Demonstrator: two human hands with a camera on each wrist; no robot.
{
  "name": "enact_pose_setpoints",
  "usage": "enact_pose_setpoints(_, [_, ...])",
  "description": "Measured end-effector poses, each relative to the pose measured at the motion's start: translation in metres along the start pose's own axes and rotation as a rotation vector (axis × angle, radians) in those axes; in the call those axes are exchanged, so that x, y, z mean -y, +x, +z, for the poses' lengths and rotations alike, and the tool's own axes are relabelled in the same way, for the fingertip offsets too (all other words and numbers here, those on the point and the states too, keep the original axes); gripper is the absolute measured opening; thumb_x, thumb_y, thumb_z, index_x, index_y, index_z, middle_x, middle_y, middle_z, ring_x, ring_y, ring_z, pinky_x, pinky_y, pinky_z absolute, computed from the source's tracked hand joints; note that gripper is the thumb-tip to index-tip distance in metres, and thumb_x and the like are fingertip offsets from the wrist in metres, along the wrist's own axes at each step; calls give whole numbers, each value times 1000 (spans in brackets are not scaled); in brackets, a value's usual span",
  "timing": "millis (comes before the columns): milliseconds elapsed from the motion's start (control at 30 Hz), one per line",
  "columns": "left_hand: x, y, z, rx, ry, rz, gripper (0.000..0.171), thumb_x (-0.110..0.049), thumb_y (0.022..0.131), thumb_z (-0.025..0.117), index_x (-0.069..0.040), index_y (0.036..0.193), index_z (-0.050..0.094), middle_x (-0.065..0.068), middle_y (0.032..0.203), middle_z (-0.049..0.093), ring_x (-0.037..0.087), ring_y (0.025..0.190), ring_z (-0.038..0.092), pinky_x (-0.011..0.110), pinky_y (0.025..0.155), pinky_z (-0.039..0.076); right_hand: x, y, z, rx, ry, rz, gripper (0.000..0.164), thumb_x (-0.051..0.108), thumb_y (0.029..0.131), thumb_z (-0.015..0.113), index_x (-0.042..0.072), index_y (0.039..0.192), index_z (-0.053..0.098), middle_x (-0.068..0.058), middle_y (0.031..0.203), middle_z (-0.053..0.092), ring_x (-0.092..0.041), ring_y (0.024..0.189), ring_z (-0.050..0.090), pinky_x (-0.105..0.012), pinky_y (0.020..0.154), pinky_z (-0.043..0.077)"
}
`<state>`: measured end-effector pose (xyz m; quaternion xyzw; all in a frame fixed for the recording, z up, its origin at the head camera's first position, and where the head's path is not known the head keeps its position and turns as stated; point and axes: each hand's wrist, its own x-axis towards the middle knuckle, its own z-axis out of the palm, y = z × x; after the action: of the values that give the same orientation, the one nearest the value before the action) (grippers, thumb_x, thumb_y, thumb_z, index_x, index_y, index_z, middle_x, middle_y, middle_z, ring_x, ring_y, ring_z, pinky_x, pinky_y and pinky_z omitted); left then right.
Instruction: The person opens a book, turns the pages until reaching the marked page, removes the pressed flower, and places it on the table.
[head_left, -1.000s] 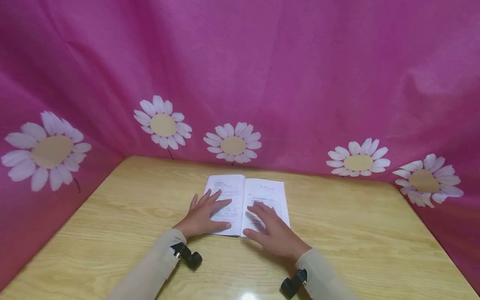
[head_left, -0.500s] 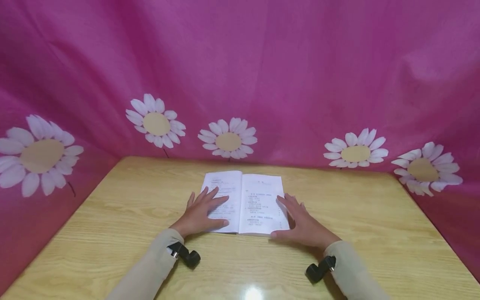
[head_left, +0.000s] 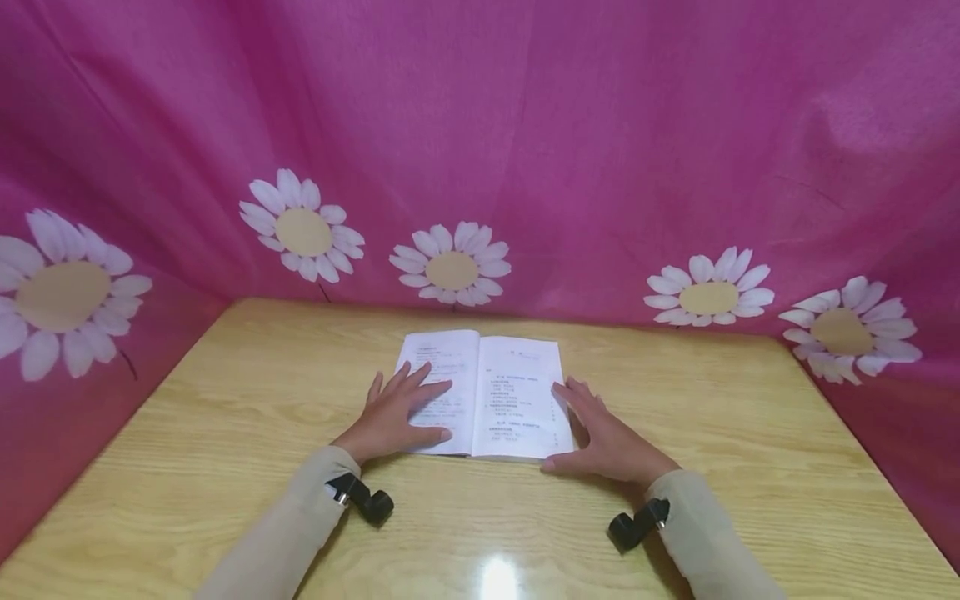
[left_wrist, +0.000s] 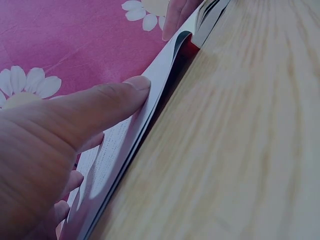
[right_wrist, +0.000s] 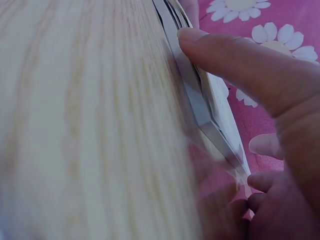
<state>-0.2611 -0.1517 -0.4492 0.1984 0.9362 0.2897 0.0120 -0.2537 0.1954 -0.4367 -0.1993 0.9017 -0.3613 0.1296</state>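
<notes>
An open book (head_left: pixel 517 400) with printed white pages lies on the wooden table. Spread flat across its left page is my left hand (head_left: pixel 397 417), fingers apart; in the left wrist view the thumb (left_wrist: pixel 117 102) rests on the page near the lower edge. My right hand (head_left: pixel 611 437) is at the book's right side, fingertips by the right page's outer edge and thumb at the lower corner. In the right wrist view, that thumb (right_wrist: pixel 220 50) lies at the near edge of the page stack (right_wrist: pixel 187 70), the other fingers along the side edge.
The wooden table (head_left: pixel 450 533) extends around the book on all sides. Behind and beside it hangs a pink curtain (head_left: pixel 585 167) printed with large white daisies. Small black cameras sit on both wrists.
My right hand has moved right, off the middle of the right page to its outer edge, uncovering the print. The left hand stays on the left page. The head view has shifted slightly.
</notes>
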Motion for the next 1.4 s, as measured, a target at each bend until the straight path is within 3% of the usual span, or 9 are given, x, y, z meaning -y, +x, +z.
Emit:
enact_pose_setpoints(367, [-7,10,-4,4,3,12,76,-60,78,69,-31,145,45,4,160,21,33,148,3,57,112,-12,-1,-1,-11,-6,1,55,109,61,65,80,34,153,22,4,162,1,-30,148,-5,-65,112,5])
enact_pose_setpoints(600, [-8,11,-3,-6,2,23,76,-60,78,70,-30,144,47,6,159,23,35,147,4,58,112,-11,-2,-1,-10,-39,3,31,103,60,71,76,29,154,23,-1,162,6,-30,148,-2,-62,113,5])
enact_pose_setpoints(767, [-4,5,0,4,2,10,77,-63,77,69,-31,144,47,5,159,23,34,147,4,58,112,-12,-2,-2,-2,-68,65,50,109,59,70,77,24,155,18,-3,162,10,-27,148,6,-57,115,8])
enact_pose_setpoints(1000, [-2,0,1,-10,9,-1,77,-62,77,69,-31,143,47,5,159,23,35,147,5,59,112,-11,0,2,6,-164,85,64,106,60,68,79,16,148,26,-6,154,31,-26,143,24,-56,114,19])
enact_pose_setpoints(1100, [-4,-2,1,-8,4,-1,77,-61,77,70,-30,144,47,6,159,24,35,147,5,59,112,-11,2,3,9,-206,133,62,90,54,69,82,12,134,36,-10,151,34,-29,141,28,-56,114,19])
enact_pose_setpoints(1233, [-4,-3,1,6,4,-1,77,-62,77,69,-30,144,47,6,159,23,35,147,5,59,112,-11,2,4,13,-276,152,50,66,48,70,84,7,102,44,-17,149,33,-37,138,29,-57,112,23])
enact_pose_setpoints(1400, [-4,-2,-1,-4,1,5,77,-61,78,69,-30,144,46,6,159,23,36,147,5,59,112,-11,2,7,17,-373,124,47,56,48,69,84,8,79,47,-15,141,39,-38,133,34,-58,109,28])
